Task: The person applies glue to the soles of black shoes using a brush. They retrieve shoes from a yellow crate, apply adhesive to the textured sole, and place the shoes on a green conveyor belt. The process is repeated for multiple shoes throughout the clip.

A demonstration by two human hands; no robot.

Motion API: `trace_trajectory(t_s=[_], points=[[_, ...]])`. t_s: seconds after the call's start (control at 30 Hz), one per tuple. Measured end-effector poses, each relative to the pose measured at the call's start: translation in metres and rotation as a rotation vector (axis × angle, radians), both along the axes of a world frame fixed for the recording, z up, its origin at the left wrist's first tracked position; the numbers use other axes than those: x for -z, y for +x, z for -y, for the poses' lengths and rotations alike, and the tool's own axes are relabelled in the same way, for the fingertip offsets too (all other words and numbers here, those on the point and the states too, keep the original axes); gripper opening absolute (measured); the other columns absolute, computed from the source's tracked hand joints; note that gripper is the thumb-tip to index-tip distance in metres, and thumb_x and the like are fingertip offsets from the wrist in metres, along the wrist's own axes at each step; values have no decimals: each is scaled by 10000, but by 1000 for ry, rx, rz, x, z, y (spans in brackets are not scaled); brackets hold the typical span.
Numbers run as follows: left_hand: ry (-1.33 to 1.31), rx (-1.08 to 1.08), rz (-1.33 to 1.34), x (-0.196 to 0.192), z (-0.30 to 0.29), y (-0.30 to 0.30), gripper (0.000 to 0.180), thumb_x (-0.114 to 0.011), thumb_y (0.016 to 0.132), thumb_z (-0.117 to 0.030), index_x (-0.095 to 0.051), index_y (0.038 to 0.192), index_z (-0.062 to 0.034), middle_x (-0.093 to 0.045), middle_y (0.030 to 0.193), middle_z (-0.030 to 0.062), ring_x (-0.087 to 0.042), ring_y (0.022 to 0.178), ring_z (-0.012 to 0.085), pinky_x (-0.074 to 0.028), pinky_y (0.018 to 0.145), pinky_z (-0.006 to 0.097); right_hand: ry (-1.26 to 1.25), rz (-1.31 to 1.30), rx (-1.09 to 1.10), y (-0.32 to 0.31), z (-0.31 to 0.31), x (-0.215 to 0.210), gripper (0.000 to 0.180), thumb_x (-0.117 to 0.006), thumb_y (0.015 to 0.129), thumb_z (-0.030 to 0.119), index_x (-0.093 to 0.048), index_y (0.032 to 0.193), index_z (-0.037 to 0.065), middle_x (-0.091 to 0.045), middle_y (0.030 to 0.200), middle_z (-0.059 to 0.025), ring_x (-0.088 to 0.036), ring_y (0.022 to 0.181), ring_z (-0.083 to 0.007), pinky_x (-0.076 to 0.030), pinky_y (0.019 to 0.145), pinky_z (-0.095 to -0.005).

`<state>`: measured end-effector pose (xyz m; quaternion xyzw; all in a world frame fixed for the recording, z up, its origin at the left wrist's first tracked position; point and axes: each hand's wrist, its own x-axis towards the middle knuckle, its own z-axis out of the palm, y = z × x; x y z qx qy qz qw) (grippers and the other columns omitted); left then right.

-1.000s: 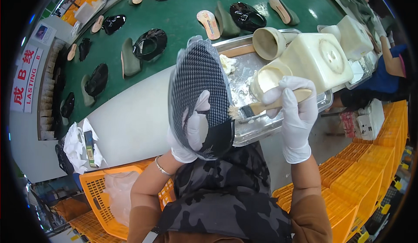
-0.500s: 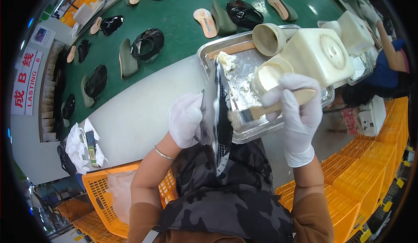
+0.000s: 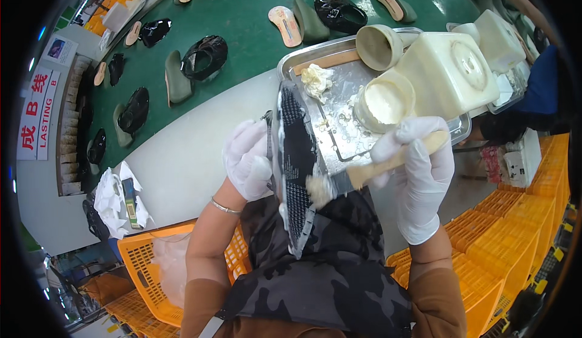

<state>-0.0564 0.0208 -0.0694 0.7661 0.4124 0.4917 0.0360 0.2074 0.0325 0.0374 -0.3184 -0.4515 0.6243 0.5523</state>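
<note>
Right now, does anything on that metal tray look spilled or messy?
Yes. The metal tray has pale glue blobs and smears across its floor, with a crumpled, glue-soaked wad near its far left corner, outside the open glue pot.

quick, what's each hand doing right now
Left hand: closed on the shoe sole, held on edge.
Right hand: closed on the brush, bristles on the sole.

The black shoe sole [image 3: 297,162] is standing nearly on edge, its dotted tread facing right, running from the far tray edge down toward the near side. A pale glue rim is showing along its near edge. The brush [image 3: 364,171], with a pale wooden handle and glue-laden bristles, is lying across from the right, its bristle tip touching the sole's tread.
</note>
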Motion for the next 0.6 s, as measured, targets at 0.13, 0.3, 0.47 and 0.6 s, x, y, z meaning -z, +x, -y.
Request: trace_trajectory(t_s=[0.13,0.3,0.47,0.6], points=[[-353,113,440,-18,6,15,395,-449,917,-326,-571,1067,19,-563,1078,135,-525,952,255,-431,837,395,17,4,-110,2,4,12,96,-488,900,42,-437,982,42,-604,840,-117,-566,622,-97,-473,499,-185],[-551,147,546,23,21,-2,467,-509,902,-327,-468,1218,15,-575,980,106,-530,860,169,-429,810,339,303,46,67,-16,-7,28,137,-504,882,-9,-441,1001,15,-597,891,-111,-605,722,-109,-529,597,-204],[-650,109,697,28,24,-1,484,-507,901,-306,-429,1252,18,-574,1038,126,-556,879,177,-434,827,325,540,121,211,-25,-25,40,159,-526,873,-7,-447,1011,1,-595,927,-114,-616,812,-149,-538,702,-255],[-338,108,482,3,14,8,459,-481,911,-283,-416,1250,20,-550,1085,135,-553,893,180,-432,834,321,596,139,302,-16,-33,40,170,-511,885,10,-419,1028,1,-582,970,-133,-592,899,-177,-522,771,-301]])
